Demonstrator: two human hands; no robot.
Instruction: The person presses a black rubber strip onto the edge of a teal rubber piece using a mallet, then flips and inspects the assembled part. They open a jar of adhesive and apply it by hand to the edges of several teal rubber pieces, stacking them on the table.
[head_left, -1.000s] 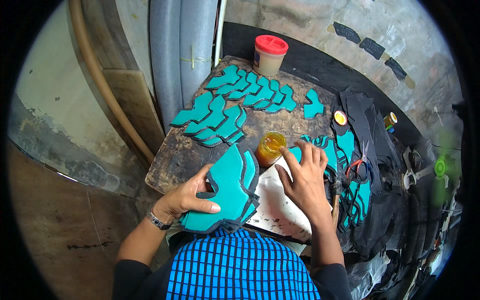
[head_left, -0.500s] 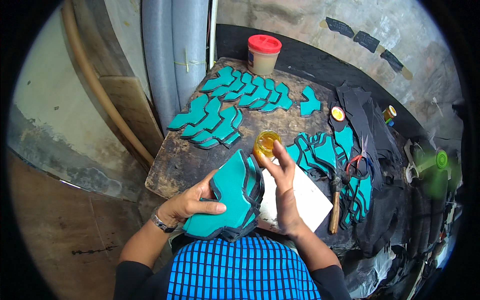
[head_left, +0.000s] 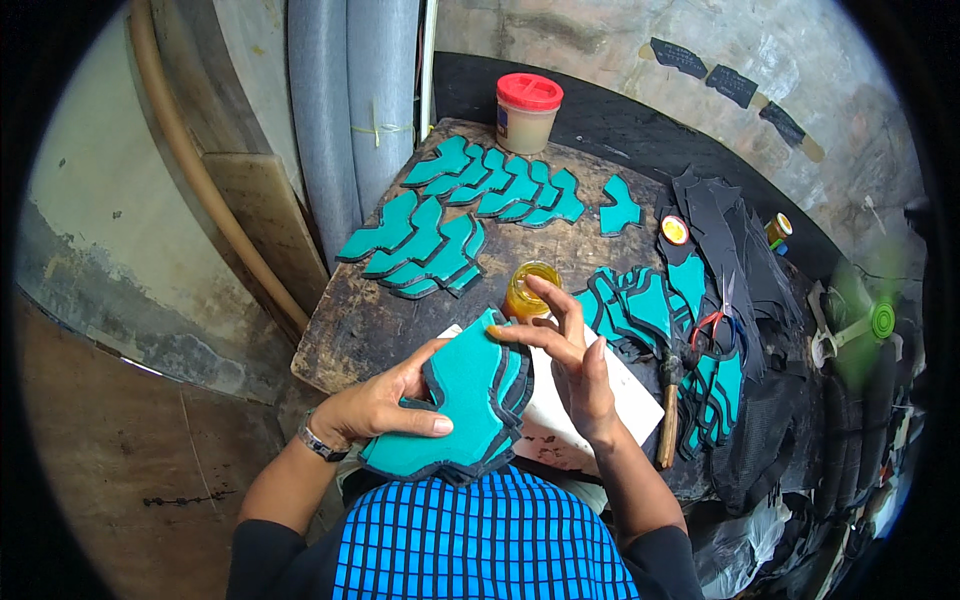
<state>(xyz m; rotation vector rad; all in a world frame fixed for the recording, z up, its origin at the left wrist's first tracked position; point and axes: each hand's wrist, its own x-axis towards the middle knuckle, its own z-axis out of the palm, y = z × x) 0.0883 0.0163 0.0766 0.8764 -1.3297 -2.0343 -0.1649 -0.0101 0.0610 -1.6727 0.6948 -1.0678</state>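
Note:
My left hand grips a stack of teal cut pieces with dark edges at its left side, just above my lap. My right hand has its fingers spread, and a fingertip touches the top corner of the stack's uppermost piece. Just beyond that hand an open small jar of yellow glue stands on the dark worn worktable. A white board lies under my right hand.
Rows of teal pieces are spread over the table, with more at the right. A red-lidded jar stands at the back. Scissors, a wooden-handled tool and black cut pieces lie right. Grey pipes rise at the left.
My right hand has moved from the table by the glue jar onto the stack's top corner. The stack has come closer to me and tilted upright in my left hand.

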